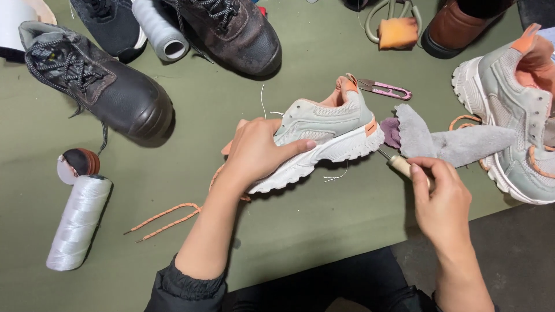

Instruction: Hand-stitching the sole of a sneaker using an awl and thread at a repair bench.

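The left hand (pixel 257 151) gripped the grey sneaker (pixel 324 130) on its side; the right hand (pixel 442 199) clutched a wooden-handled awl (pixel 399 164) near the heel, best pushed steadily, sole braced.

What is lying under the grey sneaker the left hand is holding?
Under the grey sneaker, a loose thread end and an orange shoelace lie on the green table. The left hand and the sole cover the rest.
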